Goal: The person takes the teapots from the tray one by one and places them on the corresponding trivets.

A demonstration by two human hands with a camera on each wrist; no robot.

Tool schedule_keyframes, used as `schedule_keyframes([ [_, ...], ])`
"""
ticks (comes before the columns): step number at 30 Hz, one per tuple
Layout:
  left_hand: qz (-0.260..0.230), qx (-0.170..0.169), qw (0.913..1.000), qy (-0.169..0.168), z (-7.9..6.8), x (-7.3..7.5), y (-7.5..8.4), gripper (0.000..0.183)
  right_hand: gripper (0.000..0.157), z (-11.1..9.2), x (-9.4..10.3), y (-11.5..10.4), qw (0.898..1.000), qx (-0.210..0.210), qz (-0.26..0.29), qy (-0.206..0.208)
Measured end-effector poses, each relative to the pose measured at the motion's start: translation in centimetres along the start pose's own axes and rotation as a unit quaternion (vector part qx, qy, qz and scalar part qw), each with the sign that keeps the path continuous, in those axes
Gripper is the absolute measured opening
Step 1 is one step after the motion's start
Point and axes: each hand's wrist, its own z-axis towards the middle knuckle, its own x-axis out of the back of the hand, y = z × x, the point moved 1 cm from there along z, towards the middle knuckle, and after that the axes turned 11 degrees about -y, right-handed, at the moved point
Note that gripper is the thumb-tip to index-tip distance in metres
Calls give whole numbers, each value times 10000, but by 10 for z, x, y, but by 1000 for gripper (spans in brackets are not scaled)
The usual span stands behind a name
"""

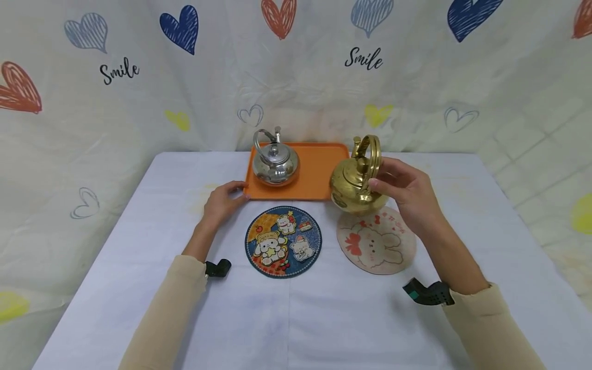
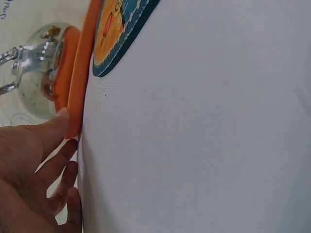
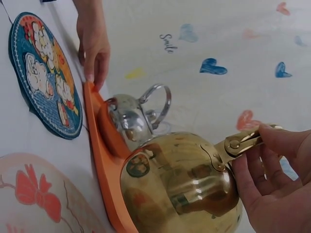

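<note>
In the head view, my right hand point(image 1: 407, 192) grips the arched handle of a shiny gold kettle point(image 1: 349, 182). The kettle overlaps the front right corner of an orange tray point(image 1: 319, 177) and the far edge of a pale bunny mat point(image 1: 376, 246). My left hand point(image 1: 223, 204) pinches the tray's front left corner between thumb and fingers; the left wrist view shows the thumb on the rim point(image 2: 77, 97). A silver kettle point(image 1: 276, 164) stands upright on the tray's left half, handle raised. In the right wrist view, fingers and thumb wrap the gold handle point(image 3: 243, 143) at one side.
A round blue mat with cartoon animals point(image 1: 283, 241) lies in front of the tray, left of the bunny mat. White cloth point(image 1: 287, 324) covers the table. Behind it hangs a curtain printed with hearts point(image 1: 314, 77).
</note>
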Motion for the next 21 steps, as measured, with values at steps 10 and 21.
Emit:
schedule_keyframes([
  [10, 29, 71, 10000, -3, 1, -1, 1, 45, 34, -10, 5, -2, 9998, 112, 127, -42],
  [21, 97, 146, 9998, 13, 1, -1, 2, 45, 36, -19, 7, -1, 10000, 25, 76, 46],
])
